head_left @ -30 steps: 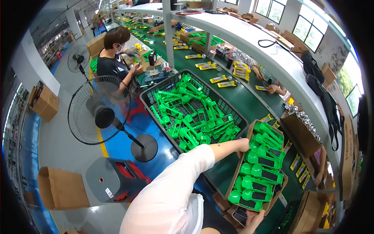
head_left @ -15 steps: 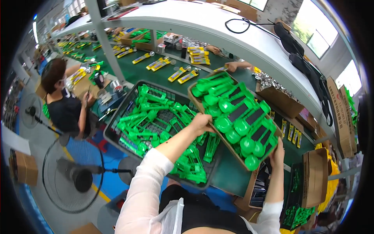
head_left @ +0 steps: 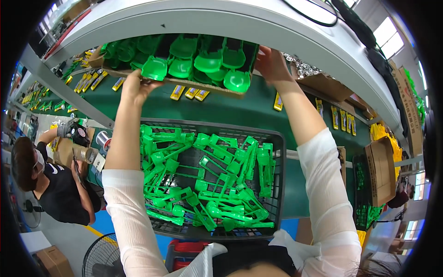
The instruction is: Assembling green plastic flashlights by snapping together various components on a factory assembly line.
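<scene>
**Box up & under the shelf!**

The cardboard box (head_left: pixel 203 86), a moment ago at the black crate's (head_left: pixel 281 175) R side, had swung fwd over the green bench (head_left: pixel 240 111), beneath the white shelf (head_left: pixel 221 21): load now clear of the crate, prob. mid-move. L hand (head_left: pixel 136 87) gripped its near edge; R hand (head_left: pixel 272 64) was at the R end, fingers blurred, so firm grip or not, couldn't tell. Shelf cut off the far side of the green scoops (head_left: pixel 154 68); whether the box touched down, unclear.

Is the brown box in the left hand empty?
No, shiny green plastic pieces lie in the brown box that the left hand holds.
</scene>
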`<state>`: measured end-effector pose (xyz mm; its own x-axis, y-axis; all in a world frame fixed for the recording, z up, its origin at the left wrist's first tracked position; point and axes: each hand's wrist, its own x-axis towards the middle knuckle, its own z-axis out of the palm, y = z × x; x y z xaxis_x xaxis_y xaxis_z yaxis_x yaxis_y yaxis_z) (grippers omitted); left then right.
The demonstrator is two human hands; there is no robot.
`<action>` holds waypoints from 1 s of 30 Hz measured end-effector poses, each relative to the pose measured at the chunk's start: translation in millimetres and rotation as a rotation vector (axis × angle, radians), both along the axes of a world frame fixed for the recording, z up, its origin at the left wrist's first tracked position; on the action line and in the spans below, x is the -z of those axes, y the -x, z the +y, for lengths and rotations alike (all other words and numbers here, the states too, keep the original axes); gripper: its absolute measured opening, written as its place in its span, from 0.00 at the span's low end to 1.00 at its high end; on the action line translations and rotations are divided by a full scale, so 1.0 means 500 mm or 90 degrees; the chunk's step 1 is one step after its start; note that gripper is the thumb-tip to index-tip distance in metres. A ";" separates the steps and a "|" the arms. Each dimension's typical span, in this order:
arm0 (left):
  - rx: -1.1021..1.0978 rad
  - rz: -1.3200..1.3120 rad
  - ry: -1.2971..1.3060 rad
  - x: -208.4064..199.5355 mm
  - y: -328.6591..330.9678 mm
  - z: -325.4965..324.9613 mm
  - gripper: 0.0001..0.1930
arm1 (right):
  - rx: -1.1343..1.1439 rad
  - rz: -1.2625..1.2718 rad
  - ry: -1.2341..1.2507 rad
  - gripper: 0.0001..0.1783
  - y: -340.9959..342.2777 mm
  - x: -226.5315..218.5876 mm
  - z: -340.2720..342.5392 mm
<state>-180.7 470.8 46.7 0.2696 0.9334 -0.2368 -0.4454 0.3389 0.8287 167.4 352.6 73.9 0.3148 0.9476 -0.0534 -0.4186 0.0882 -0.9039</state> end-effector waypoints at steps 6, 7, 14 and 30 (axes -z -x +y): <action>-0.050 -0.059 0.045 0.092 0.021 0.102 0.09 | 0.018 0.041 0.083 0.18 0.052 0.079 0.106; -0.018 -0.032 0.062 0.146 0.040 0.126 0.08 | 0.019 0.076 0.071 0.16 0.079 0.115 0.116; 0.040 -0.090 0.248 0.417 -0.103 0.121 0.15 | 0.137 0.244 0.070 0.23 -0.008 0.415 0.141; -0.008 -0.091 0.471 0.492 -0.062 0.199 0.26 | 0.020 -0.078 0.243 0.17 -0.014 0.389 -0.152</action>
